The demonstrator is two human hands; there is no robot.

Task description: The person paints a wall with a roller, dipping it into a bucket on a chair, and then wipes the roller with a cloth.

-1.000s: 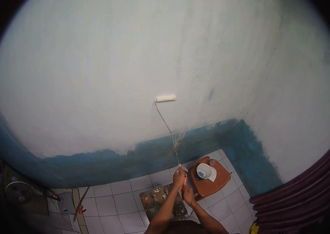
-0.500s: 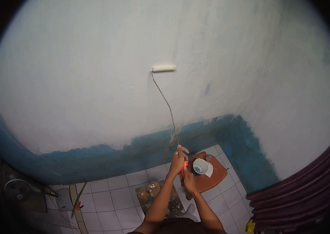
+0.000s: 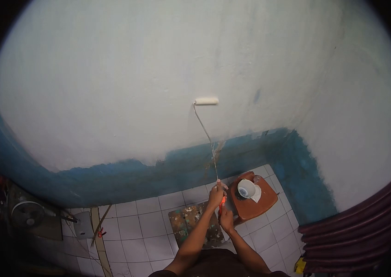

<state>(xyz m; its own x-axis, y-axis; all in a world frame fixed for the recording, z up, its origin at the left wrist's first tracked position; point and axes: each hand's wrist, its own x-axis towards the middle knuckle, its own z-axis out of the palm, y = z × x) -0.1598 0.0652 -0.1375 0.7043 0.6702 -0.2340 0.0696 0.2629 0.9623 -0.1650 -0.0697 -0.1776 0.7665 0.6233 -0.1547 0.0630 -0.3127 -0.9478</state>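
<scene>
A paint roller (image 3: pixel 206 101) with a white sleeve rests against the whitish wall (image 3: pixel 126 92), its long thin bent rod reaching down to an orange-red handle. My left hand (image 3: pixel 216 194) is closed at the top of that handle, near the rod. Lower down, my right hand (image 3: pixel 226 220) wraps around the handle's bottom end. Just right of both hands, a white bucket (image 3: pixel 246 189) sits tilted-looking on a brown plastic stool (image 3: pixel 250 210), beside a white piece of paper or cloth and a small clear item.
Blue paint (image 3: pixel 112 182) covers the wall's lower band. A paint-spattered board or low platform (image 3: pixel 184 221) lies on the tiled floor (image 3: pixel 147 226) ahead of me. A fan (image 3: pixel 27 214) stands at the left. A maroon curtain (image 3: pixel 343 235) hangs at the right.
The roller sleeve has moved down the wall, with both hands still gripping the handle. The view has shifted slightly.
</scene>
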